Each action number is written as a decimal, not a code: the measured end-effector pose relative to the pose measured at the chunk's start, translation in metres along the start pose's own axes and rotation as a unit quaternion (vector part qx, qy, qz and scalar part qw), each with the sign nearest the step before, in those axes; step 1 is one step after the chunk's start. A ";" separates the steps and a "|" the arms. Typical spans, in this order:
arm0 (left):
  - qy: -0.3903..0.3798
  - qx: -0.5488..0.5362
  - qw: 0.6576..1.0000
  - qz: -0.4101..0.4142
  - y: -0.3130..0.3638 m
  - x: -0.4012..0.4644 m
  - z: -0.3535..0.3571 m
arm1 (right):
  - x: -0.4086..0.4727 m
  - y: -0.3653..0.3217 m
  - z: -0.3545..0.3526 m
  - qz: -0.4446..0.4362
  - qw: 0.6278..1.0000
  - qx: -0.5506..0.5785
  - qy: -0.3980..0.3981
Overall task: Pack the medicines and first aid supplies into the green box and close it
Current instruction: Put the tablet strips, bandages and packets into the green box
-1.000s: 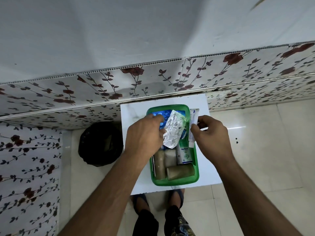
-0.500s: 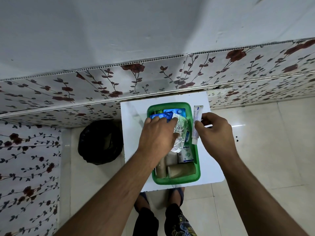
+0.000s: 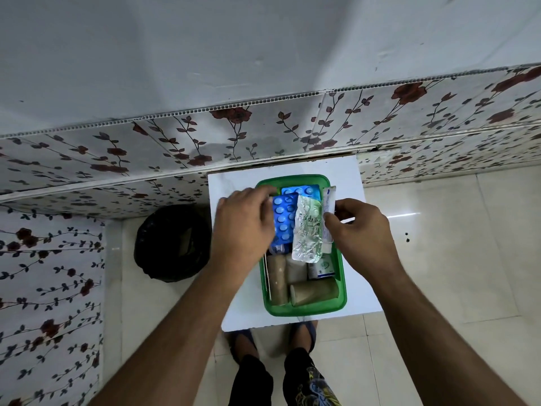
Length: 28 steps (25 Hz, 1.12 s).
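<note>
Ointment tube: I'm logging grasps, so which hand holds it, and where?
The right hand pinches the white ointment tube at its middle, over the green box.

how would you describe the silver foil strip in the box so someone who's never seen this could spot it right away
Find the green box on the white table by the flowered wall. Between the left hand and right hand, the foil strip lies on top of the contents. It is the only crinkled silver thing, with the blue pill pack on its left and the white tube on its right.
</note>
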<state>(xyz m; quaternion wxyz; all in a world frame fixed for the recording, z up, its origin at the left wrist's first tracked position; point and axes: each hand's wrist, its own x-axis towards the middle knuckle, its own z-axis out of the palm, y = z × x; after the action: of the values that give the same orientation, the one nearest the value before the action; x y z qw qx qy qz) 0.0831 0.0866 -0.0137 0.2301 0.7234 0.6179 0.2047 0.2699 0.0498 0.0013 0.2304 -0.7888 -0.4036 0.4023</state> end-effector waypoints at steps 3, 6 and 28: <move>0.040 -0.070 0.989 -0.123 -0.036 -0.013 -0.023 | -0.001 -0.008 0.018 0.023 0.998 0.015 -0.050; 0.013 -0.093 0.978 -0.185 -0.056 -0.027 -0.024 | -0.004 -0.024 0.042 0.001 0.996 -0.026 -0.089; -0.054 -0.132 0.973 -0.180 -0.065 -0.041 -0.012 | -0.030 -0.007 0.070 -0.055 0.975 -0.214 -0.037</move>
<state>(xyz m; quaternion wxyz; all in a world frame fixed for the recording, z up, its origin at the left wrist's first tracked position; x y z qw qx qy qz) 0.0179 0.0557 -0.0420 0.3895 0.5737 0.6920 0.2009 0.1990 0.0317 -0.0203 0.0631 -0.7814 -0.5308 0.3221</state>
